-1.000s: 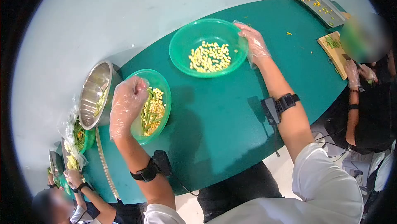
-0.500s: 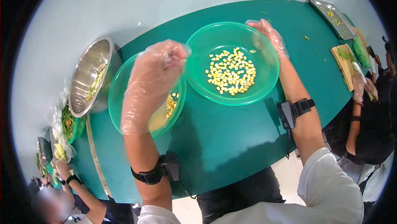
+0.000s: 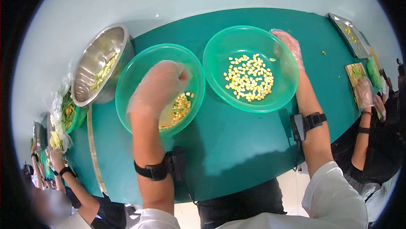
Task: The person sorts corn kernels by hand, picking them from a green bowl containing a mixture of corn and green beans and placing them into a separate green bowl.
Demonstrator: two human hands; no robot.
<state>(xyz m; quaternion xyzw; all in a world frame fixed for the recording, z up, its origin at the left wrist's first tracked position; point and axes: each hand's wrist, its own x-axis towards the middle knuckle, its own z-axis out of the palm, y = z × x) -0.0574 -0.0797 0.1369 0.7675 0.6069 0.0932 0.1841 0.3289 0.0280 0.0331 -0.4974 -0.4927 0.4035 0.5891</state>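
While the gloved left hand (image 3: 158, 86) hovers over the left green bowl (image 3: 139, 60), its fingers are bunched tight, and whether they pinch anything, I can't tell. The corn and bean pieces (image 3: 179, 108) lie just below-right of those fingertips. The right hand (image 3: 291, 48) clasps the corn bowl (image 3: 220, 47) at its rim.

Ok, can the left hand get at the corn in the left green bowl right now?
Probably yes: the left hand hovers over the left green bowl, just above the corn kernels, with nothing between them.
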